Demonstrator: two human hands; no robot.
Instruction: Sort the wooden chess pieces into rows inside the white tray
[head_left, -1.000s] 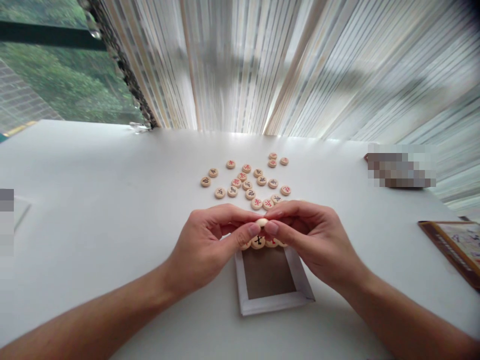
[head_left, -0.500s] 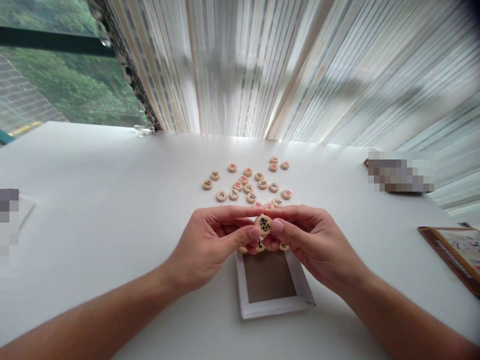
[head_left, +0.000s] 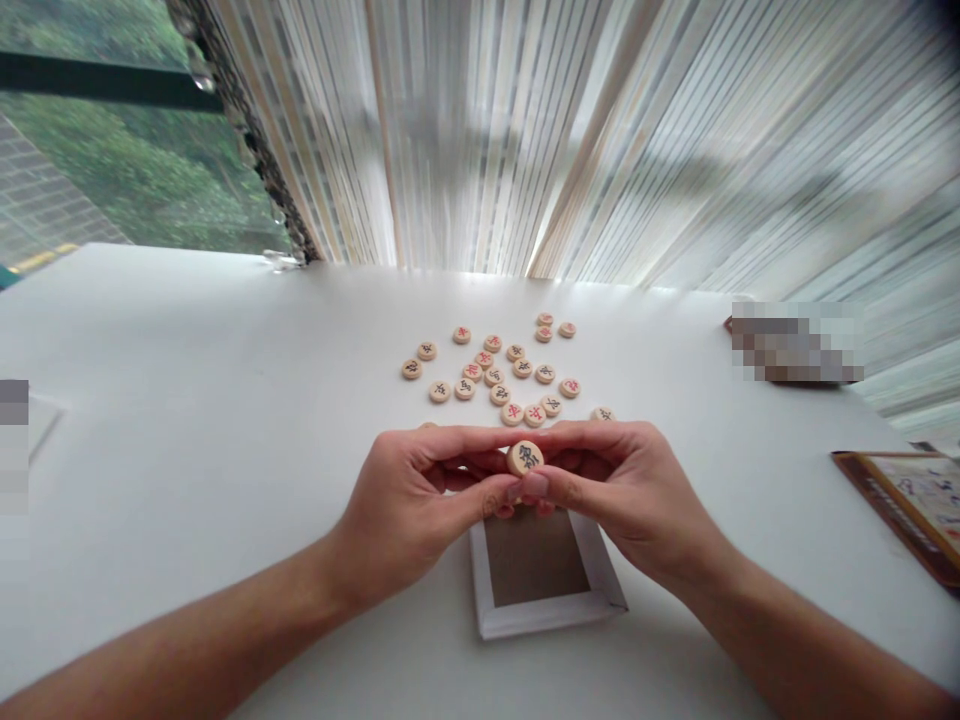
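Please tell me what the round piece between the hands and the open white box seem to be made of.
The round piece looks like pale wood with a smooth finish, judging by its even tan colour, though plastic is possible. The white box seems to be matte paper or card, going by its folded-looking corners; its brown inside resembles plain cardboard.

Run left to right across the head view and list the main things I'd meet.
Window → left hand → held disc → right hand → brown-edged item.
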